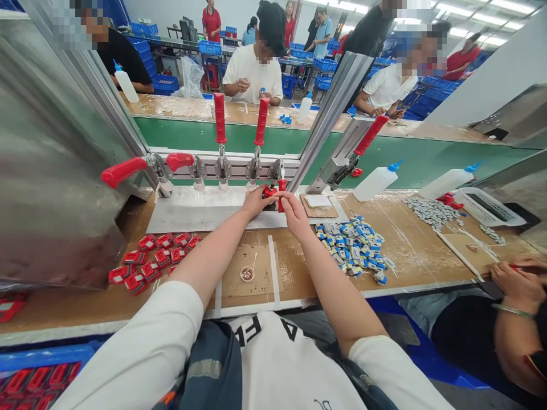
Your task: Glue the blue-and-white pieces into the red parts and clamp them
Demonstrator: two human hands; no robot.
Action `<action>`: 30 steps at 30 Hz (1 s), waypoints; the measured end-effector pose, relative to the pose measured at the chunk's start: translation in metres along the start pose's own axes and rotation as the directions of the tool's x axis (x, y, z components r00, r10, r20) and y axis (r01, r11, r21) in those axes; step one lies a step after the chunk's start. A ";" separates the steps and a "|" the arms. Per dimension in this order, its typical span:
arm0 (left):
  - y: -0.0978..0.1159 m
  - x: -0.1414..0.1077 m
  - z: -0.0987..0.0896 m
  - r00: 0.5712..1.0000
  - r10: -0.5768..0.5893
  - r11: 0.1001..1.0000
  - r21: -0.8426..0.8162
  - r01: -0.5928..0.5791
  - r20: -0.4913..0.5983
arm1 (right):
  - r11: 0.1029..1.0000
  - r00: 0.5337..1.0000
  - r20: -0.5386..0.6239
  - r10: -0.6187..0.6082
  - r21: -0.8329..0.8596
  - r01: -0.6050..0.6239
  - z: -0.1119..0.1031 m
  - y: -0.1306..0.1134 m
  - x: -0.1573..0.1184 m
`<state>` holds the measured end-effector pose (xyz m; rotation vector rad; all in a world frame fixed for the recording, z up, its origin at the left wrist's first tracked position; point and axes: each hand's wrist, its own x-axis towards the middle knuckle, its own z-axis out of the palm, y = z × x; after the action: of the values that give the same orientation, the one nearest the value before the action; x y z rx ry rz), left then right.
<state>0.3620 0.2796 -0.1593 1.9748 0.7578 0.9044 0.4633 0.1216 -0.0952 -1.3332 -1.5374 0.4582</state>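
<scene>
My left hand [255,202] reaches to the row of toggle clamps, its fingers closed on a small red plastic part [269,192] under one clamp. My right hand [294,212] is just to the right, fingers bent around the lowered red clamp handle [282,187], fingertips close to the red part. The fingers partly hide both the part and the clamp tip. To the left, two more clamps stand with upright red handles [219,118], and two have handles [123,172] swung to the left. A metal base plate [192,212] lies beneath them.
Red parts [150,270] lie at left, a pile of blue-and-grey parts [354,245] at right. A small dish [247,274] with a stick sits in front. Bottles [376,182], grey pieces [431,213] and a white basket [489,206] are farther right. A co-worker's hands [519,285] are at the right edge.
</scene>
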 end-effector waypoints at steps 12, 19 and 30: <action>-0.027 -0.071 -0.129 0.983 -0.014 0.995 0.098 -0.004 0.184 | 0.734 0.998 0.055 -0.032 -0.677 0.061 -0.004 0.023 0.007; -0.001 -0.199 -0.200 0.965 -0.117 0.854 0.519 -0.023 0.236 | 0.769 0.999 -0.037 0.003 -0.638 -0.026 0.013 0.001 -0.014; 0.048 -0.205 -0.142 0.994 -0.021 0.917 0.397 -0.023 0.106 | 0.839 0.820 0.569 0.067 -0.477 0.262 0.050 -0.050 -0.096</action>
<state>0.1404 0.1597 -0.1246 2.3577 0.9344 0.6715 0.3840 0.0353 -0.1172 -1.6119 -2.3626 0.3829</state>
